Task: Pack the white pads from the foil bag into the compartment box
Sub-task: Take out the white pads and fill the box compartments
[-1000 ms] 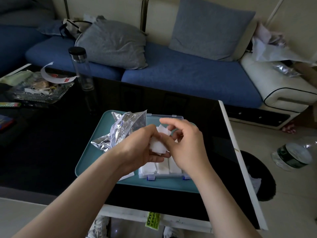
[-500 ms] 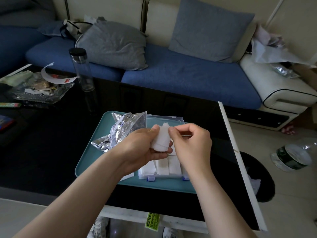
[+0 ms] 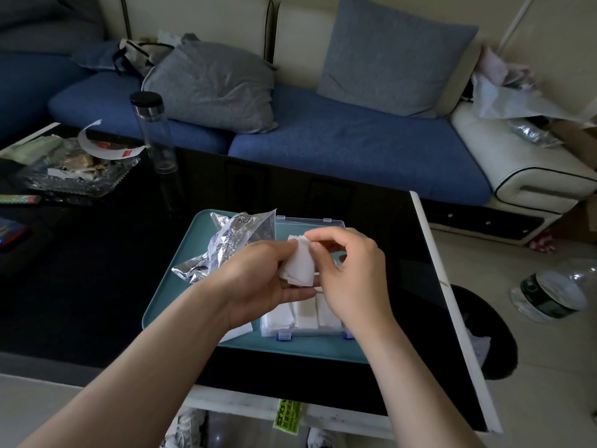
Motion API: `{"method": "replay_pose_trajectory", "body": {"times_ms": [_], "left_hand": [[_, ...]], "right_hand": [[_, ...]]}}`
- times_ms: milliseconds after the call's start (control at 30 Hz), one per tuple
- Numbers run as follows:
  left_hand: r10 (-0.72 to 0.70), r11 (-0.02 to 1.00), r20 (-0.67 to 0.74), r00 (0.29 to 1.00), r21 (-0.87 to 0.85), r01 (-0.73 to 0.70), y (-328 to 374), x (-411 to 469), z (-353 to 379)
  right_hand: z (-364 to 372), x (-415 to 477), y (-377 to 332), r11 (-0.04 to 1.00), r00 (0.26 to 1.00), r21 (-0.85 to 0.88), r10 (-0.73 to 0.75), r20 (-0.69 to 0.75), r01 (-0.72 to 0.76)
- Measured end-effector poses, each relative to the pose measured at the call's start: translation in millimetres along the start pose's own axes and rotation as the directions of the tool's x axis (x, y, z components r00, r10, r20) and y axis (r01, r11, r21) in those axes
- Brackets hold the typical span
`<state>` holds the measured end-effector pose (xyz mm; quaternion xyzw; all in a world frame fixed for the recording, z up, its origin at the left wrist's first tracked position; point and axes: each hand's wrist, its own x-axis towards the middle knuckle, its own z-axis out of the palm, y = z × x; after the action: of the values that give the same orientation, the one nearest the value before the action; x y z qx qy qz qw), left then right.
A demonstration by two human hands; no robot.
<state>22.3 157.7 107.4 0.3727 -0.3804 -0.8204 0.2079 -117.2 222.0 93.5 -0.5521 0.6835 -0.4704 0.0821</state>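
A second ago my right hand (image 3: 349, 273) lay over the white pads (image 3: 298, 263) with its fingers stretched out. Now its thumb and first fingers are bent and pinch the top edge of the bunch. My left hand (image 3: 258, 273) has stayed where it was. It holds the white pads from below and from the side, with its fingers curled around them. The bunch stands up more than it did before, and I can see more of it. It is up in the air over the compartment box (image 3: 310, 222), not in it. The foil bag (image 3: 232, 244) has not moved. It lies crumpled on the teal tray (image 3: 171, 305), just left of the box and behind my left hand.

The box is clear, with blue clips at the near side, and it sits on the tray too. The packed pads (image 3: 307, 313) fill the near part of it in rows. My two hands hide the middle of the box, so I cannot tell what is in there. One more white piece (image 3: 239, 332) lies on the tray beside the box, partly under my left arm.

The tray is on a black table (image 3: 97, 270). Far back on the left stand a clear bottle (image 3: 155, 134) with a black cap and a glass dish (image 3: 64, 184) with scraps in it. Behind the table is a blue sofa (image 3: 355, 147) with two grey cushions. A plastic jug (image 3: 549, 295) lies on the floor to the right.
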Motion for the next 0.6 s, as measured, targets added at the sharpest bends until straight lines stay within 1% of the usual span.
{"method": "replay_pose_trajectory", "body": {"times_ms": [100,200,267,367,433,500,567,600], "left_hand": [[-0.018,0.997,-0.018,1.0,0.07,0.019,-0.5,0.4,-4.8],[-0.016,0.994,0.01,1.0,0.111,0.015,0.0,-0.8,-6.5],[-0.004,0.994,0.029,1.0,0.109,0.001,1.0,-3.3,-4.1],[0.043,0.985,-0.012,0.999,0.166,-0.041,-1.9,-0.5,-4.9],[0.075,0.965,-0.029,0.997,0.252,-0.065,-4.0,0.6,-6.1],[0.119,0.92,-0.024,0.993,0.378,-0.101,-6.4,-0.8,-4.9],[0.166,0.851,-0.042,0.985,0.511,-0.122,-7.7,-4.2,-1.1],[0.193,0.823,-0.057,0.979,0.554,-0.13,-8.6,-4.9,1.4]], "right_hand": [[-3.1,1.6,1.3,1.0,1.0,0.001,-0.021,0.012,0.021],[-4.6,1.7,2.0,1.0,0.999,0.014,-0.011,0.048,0.01],[-5.3,1.7,2.7,1.0,0.997,0.0,-0.003,0.081,0.003],[-6.8,0.6,3.4,0.999,0.985,-0.047,-0.011,0.173,0.02],[-8.0,-2.2,2.1,0.998,0.961,-0.061,-0.003,0.277,0.021],[-9.1,-5.3,0.1,0.993,0.938,-0.107,-0.016,0.347,0.056],[-9.3,-7.5,-0.4,0.984,0.937,-0.145,-0.05,0.346,0.106],[-9.8,-8.0,-0.4,0.984,0.947,-0.152,-0.035,0.32,0.088]]}}
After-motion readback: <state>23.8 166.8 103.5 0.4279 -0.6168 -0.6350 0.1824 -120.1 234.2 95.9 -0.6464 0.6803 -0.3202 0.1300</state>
